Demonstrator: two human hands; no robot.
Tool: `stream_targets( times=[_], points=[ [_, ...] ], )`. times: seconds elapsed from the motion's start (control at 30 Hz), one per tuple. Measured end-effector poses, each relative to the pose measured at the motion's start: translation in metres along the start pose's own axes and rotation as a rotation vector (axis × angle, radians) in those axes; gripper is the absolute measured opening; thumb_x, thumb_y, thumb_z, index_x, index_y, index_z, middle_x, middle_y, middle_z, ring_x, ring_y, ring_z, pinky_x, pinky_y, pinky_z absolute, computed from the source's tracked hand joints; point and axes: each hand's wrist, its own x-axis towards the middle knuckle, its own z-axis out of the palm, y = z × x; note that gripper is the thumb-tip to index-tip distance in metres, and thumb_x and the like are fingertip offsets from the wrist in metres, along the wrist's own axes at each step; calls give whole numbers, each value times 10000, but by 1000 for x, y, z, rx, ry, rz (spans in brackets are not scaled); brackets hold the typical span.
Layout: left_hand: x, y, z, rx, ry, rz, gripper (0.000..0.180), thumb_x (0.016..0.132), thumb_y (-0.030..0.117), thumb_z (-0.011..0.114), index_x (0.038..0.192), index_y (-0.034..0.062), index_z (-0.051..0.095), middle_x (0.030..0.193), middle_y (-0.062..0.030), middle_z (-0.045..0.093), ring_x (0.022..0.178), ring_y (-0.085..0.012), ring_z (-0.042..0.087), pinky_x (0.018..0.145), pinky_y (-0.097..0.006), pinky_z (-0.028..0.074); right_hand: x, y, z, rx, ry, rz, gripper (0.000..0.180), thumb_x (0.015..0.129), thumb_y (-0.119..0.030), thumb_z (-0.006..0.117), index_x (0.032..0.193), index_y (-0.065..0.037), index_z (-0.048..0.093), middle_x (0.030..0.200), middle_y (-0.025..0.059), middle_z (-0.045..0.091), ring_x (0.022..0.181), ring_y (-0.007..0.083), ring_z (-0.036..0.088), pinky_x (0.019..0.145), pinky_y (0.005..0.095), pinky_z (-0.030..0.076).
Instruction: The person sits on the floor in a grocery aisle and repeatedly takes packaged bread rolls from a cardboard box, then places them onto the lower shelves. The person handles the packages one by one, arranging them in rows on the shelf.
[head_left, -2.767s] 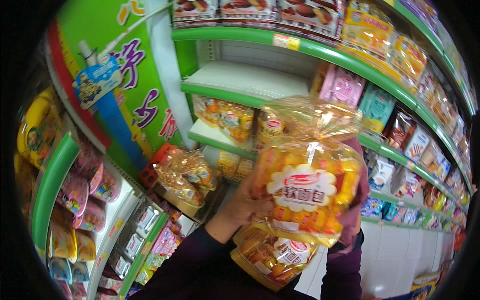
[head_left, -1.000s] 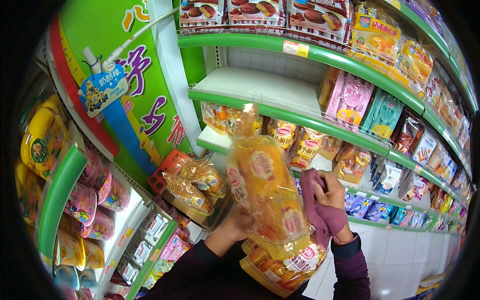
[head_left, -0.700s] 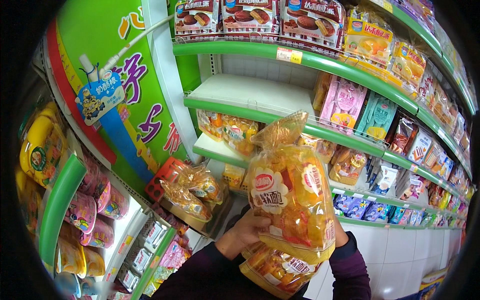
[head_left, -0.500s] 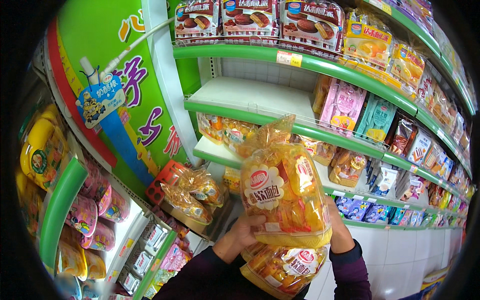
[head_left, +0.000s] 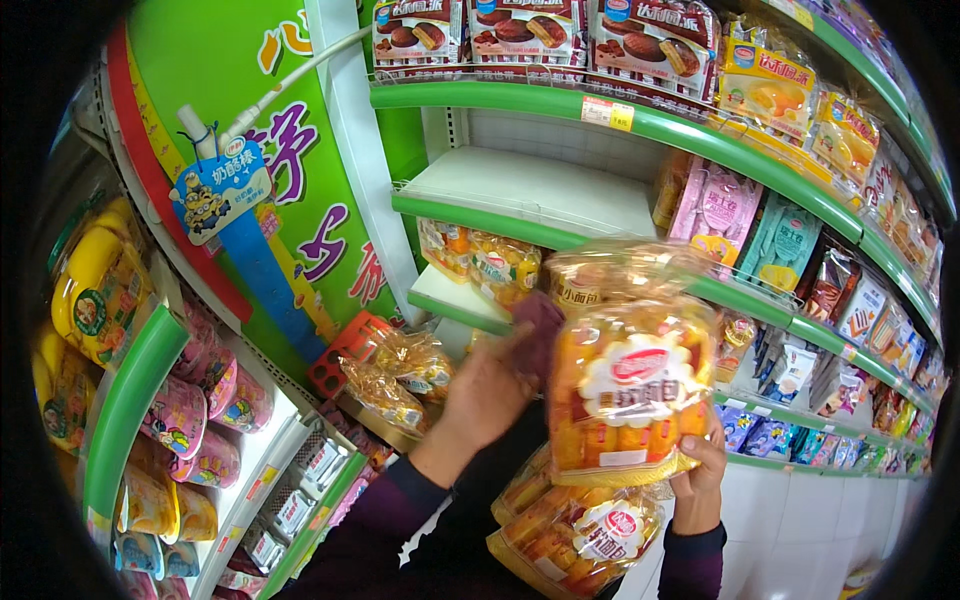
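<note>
My right hand (head_left: pixel 703 470) grips the lower right corner of a clear, gold-edged bag of bread rolls (head_left: pixel 640 340), held upright before me. The bag's gathered top folds over at its upper end. My left hand (head_left: pixel 485 395) is just left of the bag, its fingers blurred, around a dark maroon cloth-like piece (head_left: pixel 537 338) near the bag's left side. Below the held bag is a similar bread bag (head_left: pixel 580 540), tilted; what supports it is hidden.
Packaged cakes and pastries fill curved shelves with green edges (head_left: pixel 640 120) ahead and right. Bread bags (head_left: pixel 400 375) sit in a carton beside a red perforated crate (head_left: pixel 340 350). On the left shelf stand pink cups (head_left: pixel 180 415). White floor tiles (head_left: pixel 770 510) show at lower right.
My left hand has come off the bread bag's lower left and sits to its left with the maroon piece. The bag has moved right, and its top now folds over.
</note>
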Motion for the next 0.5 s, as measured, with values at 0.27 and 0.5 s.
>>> stream_targets(
  times=[0.27,0.5],
  points=[
    [157,133,45,740,284,514,380,938,28,761,1298,18,643,1094,-58,687,847,-138,650,752,-293,567,-23,39,-109,328,299,-208,824,836,-262,747,1565,-46,431,1528,172,553,1406,368,530,1210,552,409],
    [313,284,-49,2206,658,834,445,846,140,767,1278,66,686,1217,-238,728,1119,-443,693,947,-484,568,-8,91,-117,222,393,-66,887,777,-329,697,1551,-8,403,1443,173,587,1323,365,580,1145,529,479]
  ],
)
